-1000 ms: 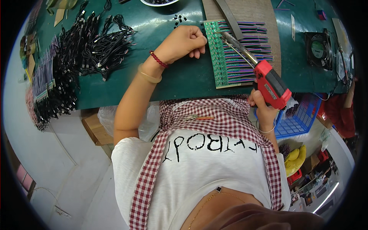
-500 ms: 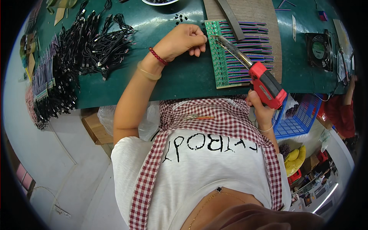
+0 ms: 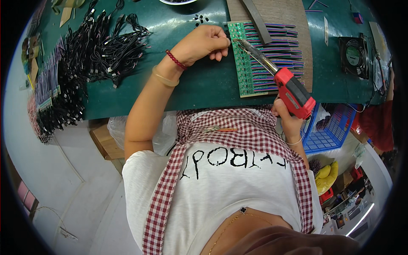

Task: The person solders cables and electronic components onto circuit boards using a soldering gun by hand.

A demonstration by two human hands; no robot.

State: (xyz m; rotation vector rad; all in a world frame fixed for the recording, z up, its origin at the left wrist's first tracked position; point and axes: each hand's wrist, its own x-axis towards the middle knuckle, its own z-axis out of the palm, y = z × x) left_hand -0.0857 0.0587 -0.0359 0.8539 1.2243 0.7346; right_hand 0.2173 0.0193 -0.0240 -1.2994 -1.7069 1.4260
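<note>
My right hand [image 3: 289, 121] is wrapped around the handle of a red and black soldering gun [image 3: 295, 94]. Its metal tip rests at, or just over, the upper left part of a green circuit board panel [image 3: 245, 74]. Rows of thin multicoloured wires [image 3: 278, 55] run rightward from the panel. At the panel's left edge, my left hand [image 3: 208, 42] is closed in a pinch, close to the soldering tip. Whatever its fingertips hold is too small to make out. A grey bar [image 3: 256, 20] lies across the upper wires.
A brown board [image 3: 293, 12] lies under the panel on the green table [image 3: 195, 91]. Small black parts [image 3: 201, 19] are scattered near a white bowl [image 3: 178, 2]. Black cables [image 3: 106, 51] heap at left. A black fan [image 3: 354, 57] sits right; a blue crate [image 3: 325, 140] stands below.
The soldering gun's body has shifted slightly left, while its tip stays at about the same spot on the panel. My left hand has hardly moved and keeps its pinch.
</note>
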